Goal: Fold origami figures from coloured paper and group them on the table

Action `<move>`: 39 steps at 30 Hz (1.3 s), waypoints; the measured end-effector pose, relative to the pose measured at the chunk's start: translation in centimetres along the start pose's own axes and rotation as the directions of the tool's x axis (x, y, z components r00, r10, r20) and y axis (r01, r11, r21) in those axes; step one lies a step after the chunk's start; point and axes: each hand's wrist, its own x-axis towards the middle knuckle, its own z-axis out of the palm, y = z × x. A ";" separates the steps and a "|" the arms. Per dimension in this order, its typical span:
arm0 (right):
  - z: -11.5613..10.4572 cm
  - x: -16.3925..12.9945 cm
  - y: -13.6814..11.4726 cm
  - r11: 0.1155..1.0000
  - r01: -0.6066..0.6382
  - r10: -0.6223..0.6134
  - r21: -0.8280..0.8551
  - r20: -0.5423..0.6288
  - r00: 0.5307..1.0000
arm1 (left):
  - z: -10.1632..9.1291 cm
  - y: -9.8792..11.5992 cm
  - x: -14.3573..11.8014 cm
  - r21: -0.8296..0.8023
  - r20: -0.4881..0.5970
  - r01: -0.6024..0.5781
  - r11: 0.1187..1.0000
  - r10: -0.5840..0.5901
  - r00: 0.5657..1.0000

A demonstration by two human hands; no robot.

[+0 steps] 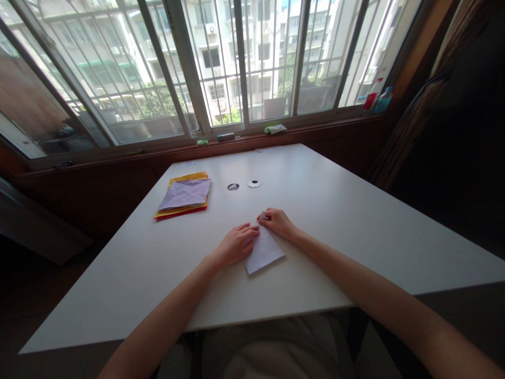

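Left hand lay flat, fingers pressing folded white paper on table; right hand pinched paper's top corner.

Bright daylight from the window washes the white table; dim, bowed edges.

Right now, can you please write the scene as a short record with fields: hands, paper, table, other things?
left hand: flat on the sheet's left edge
right hand: pinching the sheet's far corner
sheet: pale, folded, lying on the table
table: white, by a window
stack: coloured papers, far left, untouched
holes: two round ones, beyond the hands
sill: small items, bottles at right
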 end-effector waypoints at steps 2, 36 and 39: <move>-0.1 0.0 0.0 1.000 -0.008 0.008 -0.029 -0.012 1.000 | 0.0 0.0 0.0 0.004 -0.003 -0.003 1.000 0.003 1.000; -0.4 0.4 0.5 0.967 -0.225 0.202 -0.123 -0.178 0.963 | 0.2 0.0 0.1 0.028 -0.021 -0.003 1.000 0.004 1.000; -0.3 0.4 0.5 0.961 -0.252 0.227 -0.116 -0.191 0.955 | 0.2 -0.1 0.1 0.025 -0.023 -0.004 1.000 0.004 1.000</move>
